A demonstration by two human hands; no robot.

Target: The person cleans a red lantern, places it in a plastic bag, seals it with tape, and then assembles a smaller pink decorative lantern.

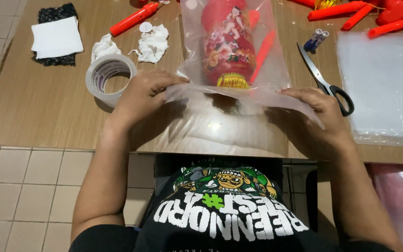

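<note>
A clear plastic bag lies on the wooden table in front of me. Inside it is a folded red paper lantern with a printed picture, a gold fringe at its near end, and a red stick beside it. My left hand pinches the bag's open near edge on the left. My right hand grips the same edge on the right, and the flap is stretched between both hands.
A roll of clear tape stands just left of my left hand. Black-handled scissors lie right of the bag, next to a stack of clear bags. Crumpled white tissue, red sticks and a white pad lie farther back.
</note>
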